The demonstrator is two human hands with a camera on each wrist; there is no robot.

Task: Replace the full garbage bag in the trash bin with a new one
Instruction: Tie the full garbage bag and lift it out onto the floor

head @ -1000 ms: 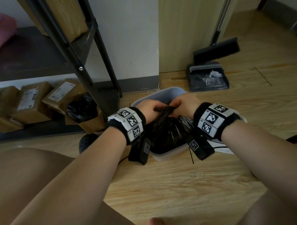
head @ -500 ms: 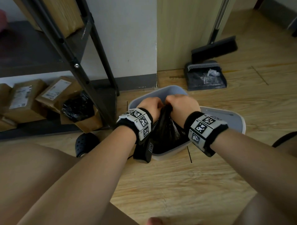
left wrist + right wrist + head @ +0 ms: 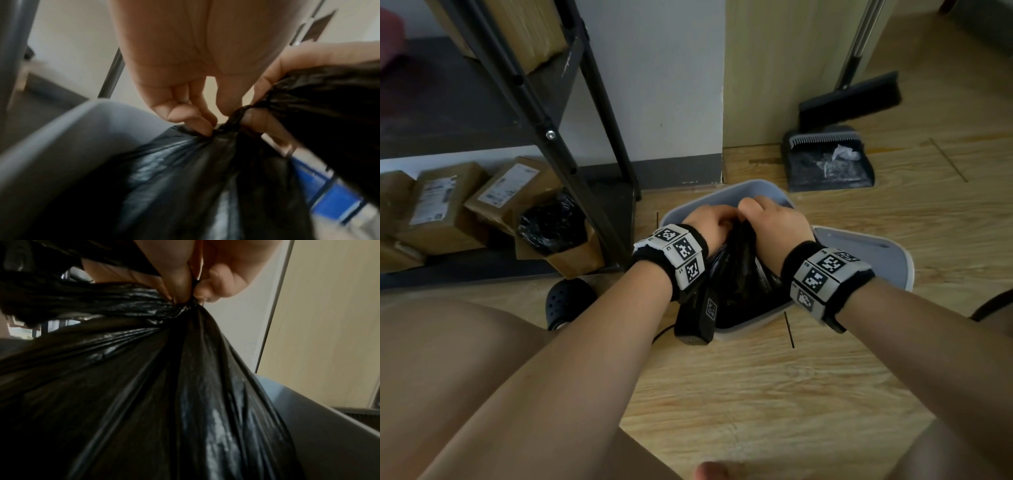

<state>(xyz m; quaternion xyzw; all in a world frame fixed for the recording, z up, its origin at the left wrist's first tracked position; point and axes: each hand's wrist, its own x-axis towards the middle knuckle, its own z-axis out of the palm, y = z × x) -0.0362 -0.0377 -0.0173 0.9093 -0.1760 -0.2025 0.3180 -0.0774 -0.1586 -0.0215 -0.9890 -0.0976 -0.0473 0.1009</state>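
The crinkled black plastic garbage bag (image 3: 739,274) sits inside the pale grey rectangular plastic trash bin (image 3: 763,192) on the wood-grain floor, its top drawn up into a twisted neck above the bin's opening. We see both hands bunched together at that neck. The left hand (image 3: 710,221) has its fingers curled down and pinches a gathered strand of the black film between fingertips (image 3: 202,125) — the wrist view shows the strand pulled taut toward the other hand. The right hand (image 3: 774,222) is closed tight on the bag's gathered top, thumb and fingers (image 3: 222,282) squeezing the film where all the folds converge. Below the knot the bag fans out wide and fills the bin.

Just beside the bin on the right lies its flat grey lid (image 3: 873,253), touching the bin's edge as far as we can tell. Farther back a dark dustpan (image 3: 825,164) holds a scrap of crumpled white paper, with a black broom (image 3: 849,99) standing behind it against a wooden panel. To the left stands a black metal shelf frame (image 3: 571,144), with cardboard boxes (image 3: 445,202) beneath it — one open box holds more black plastic. A black clog shoe (image 3: 568,301) rests near the left forearm.
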